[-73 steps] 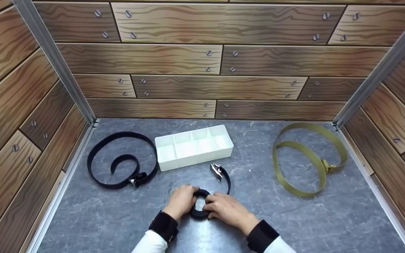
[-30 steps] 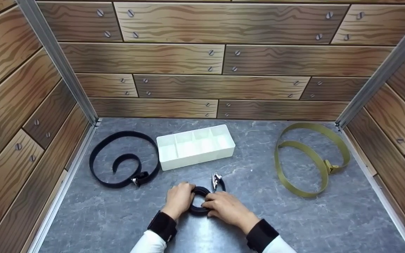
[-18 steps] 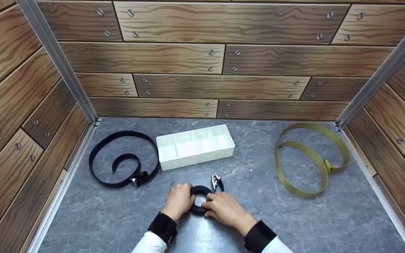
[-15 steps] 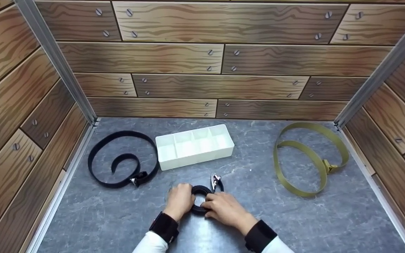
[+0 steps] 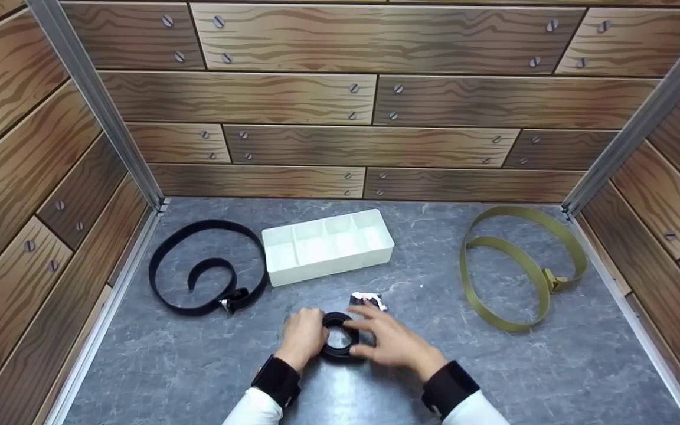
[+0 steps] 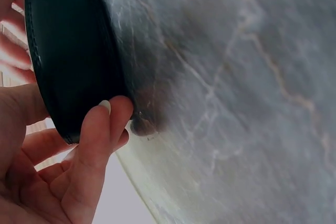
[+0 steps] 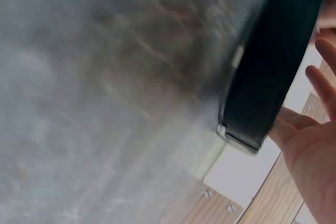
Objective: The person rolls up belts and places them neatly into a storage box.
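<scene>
A black belt (image 5: 340, 355) stands wound into a tight coil on its edge, in front of the white box. My left hand (image 5: 303, 337) holds the coil's left side; in the left wrist view its thumb and fingers (image 6: 93, 129) pinch the smooth black leather (image 6: 73, 51). Beside the coil's right side is my right hand (image 5: 396, 341), blurred, with spread, fairly straight fingers. The silvery buckle (image 5: 368, 299) lies just past those fingertips, also blurred. In the right wrist view, a metal buckle edge (image 7: 239, 142) shows on the belt, with my right hand (image 7: 315, 156) alongside.
A white box (image 5: 328, 268) with compartments stands behind the hands. Another black belt (image 5: 160, 289) lies loosely looped at left, close to the box. An olive belt (image 5: 464, 277) with a yellowish buckle lies at right. Wood-patterned walls (image 5: 293, 144) enclose the grey surface (image 5: 157, 366).
My right hand's fingers have loosened from the coil and spread, moving slightly right. The buckle has turned from pointing away to lying sideways. My left hand stays on the coil.
</scene>
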`<state>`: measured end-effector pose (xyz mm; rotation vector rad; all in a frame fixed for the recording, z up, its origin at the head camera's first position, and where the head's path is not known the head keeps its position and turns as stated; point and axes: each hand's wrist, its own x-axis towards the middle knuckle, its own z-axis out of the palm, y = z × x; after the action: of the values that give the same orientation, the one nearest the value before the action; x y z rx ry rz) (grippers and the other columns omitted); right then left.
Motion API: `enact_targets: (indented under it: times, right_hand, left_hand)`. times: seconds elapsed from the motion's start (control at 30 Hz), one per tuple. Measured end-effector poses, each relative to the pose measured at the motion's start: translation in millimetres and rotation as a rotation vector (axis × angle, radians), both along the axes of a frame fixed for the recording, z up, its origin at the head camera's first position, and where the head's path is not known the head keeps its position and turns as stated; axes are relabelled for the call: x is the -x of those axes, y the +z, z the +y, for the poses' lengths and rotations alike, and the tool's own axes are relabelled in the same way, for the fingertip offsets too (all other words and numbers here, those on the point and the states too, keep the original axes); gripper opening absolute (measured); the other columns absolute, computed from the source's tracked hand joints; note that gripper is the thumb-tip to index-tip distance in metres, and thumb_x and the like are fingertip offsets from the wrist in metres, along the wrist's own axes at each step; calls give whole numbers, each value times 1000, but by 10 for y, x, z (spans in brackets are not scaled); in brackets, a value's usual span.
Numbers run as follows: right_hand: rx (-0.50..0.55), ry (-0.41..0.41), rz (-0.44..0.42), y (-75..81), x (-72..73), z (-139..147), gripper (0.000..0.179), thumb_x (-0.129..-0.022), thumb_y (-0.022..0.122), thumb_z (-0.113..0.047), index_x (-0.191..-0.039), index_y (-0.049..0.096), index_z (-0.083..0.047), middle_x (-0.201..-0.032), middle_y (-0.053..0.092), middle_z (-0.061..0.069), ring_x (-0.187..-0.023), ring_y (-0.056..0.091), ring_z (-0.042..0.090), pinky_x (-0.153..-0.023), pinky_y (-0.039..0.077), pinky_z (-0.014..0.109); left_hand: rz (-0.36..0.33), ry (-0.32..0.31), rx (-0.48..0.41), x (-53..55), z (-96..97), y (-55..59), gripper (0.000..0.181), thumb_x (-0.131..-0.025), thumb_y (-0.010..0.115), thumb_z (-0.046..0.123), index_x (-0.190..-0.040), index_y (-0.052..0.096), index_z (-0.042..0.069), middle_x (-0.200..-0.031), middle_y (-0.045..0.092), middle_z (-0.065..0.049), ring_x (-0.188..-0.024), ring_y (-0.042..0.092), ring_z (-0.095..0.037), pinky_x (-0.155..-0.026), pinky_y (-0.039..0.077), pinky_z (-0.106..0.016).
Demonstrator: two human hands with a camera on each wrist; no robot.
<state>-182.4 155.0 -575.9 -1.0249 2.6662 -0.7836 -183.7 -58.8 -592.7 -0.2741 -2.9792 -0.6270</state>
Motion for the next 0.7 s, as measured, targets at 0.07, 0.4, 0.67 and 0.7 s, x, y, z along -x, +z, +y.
enact_targets:
  times: [0.07, 0.4, 0.67, 0.7]
  right_hand:
    - [-2, -47, -10, 13, 38, 25, 56, -90, 67, -41, -135, 59, -9, -151, 39, 12, -137, 37, 37, -106, 34, 53]
    - [-80, -175, 3, 35, 79, 23, 54, -96, 60, -40, -137, 55, -5, -150, 35, 25, -132, 41, 42, -102, 38, 55]
    - [-77, -19, 53, -16, -36, -38, 67, -81, 72, -53, -138, 58, -21, -151, 36, 17, -129, 46, 38, -100, 40, 56]
    - [-89, 7, 85, -35, -47, -43, 69, -78, 74, -54, -137, 59, -22, -151, 37, 17, -129, 46, 38, -101, 39, 55]
  left_hand:
    - [11, -4, -4, -3, -1, -8, 3, -70, 69, 5, -72, 67, 4, -75, 68, -15, -65, 65, -36, -56, 51, -45]
    - [45, -20, -7, -16, 0, -13, 2, -71, 67, 5, -71, 66, 4, -73, 67, -15, -63, 65, -34, -55, 51, -43]
    - [49, -16, -1, -11, -2, -30, 4, -71, 69, 5, -73, 66, 5, -73, 67, -14, -62, 64, -35, -55, 50, -44]
    - [49, -17, -1, -12, -4, -32, 4, -72, 70, 5, -73, 66, 5, -73, 66, -14, -62, 64, -35, -55, 50, -44]
